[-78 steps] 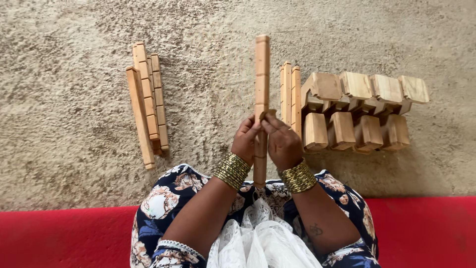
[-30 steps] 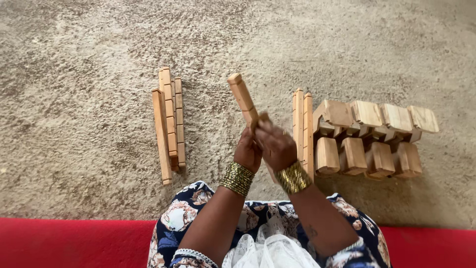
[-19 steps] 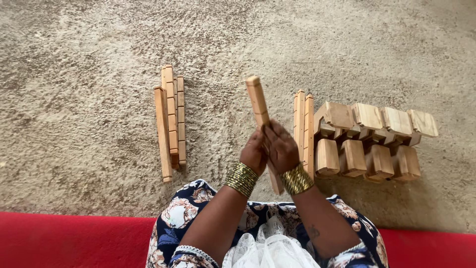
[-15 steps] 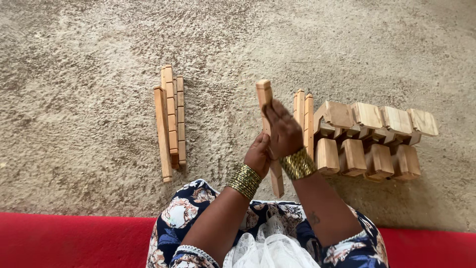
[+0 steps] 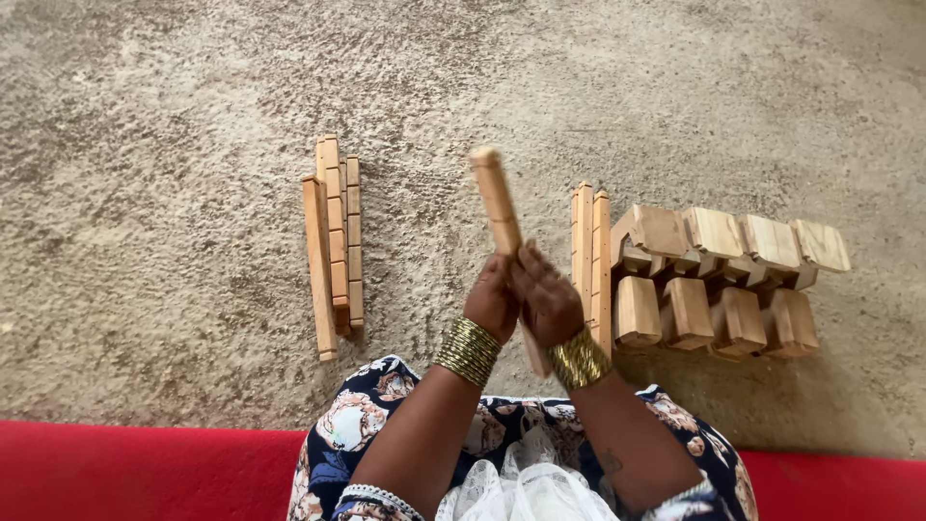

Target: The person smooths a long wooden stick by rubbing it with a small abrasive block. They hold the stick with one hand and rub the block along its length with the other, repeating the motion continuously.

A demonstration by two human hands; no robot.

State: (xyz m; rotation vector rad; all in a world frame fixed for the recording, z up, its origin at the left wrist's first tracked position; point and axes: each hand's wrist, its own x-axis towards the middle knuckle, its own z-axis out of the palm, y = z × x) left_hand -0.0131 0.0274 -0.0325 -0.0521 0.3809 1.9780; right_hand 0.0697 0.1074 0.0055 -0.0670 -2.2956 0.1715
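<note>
Both hands clamped on the stick (image 5: pixel 502 217): left hand (image 5: pixel 492 301) and right hand (image 5: pixel 546 301) fingers curled tight round its lower half, top tilted left above the carpet (image 5: pixel 174 116). I'd say a loose grip could drop it onto the slats (image 5: pixel 590 259) or blocks (image 5: pixel 719 280) just right.

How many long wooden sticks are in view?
6, possibly more hidden: three in the left bundle, two in the pair beside the wooden blocks, one stick gripped by both hands.
</note>
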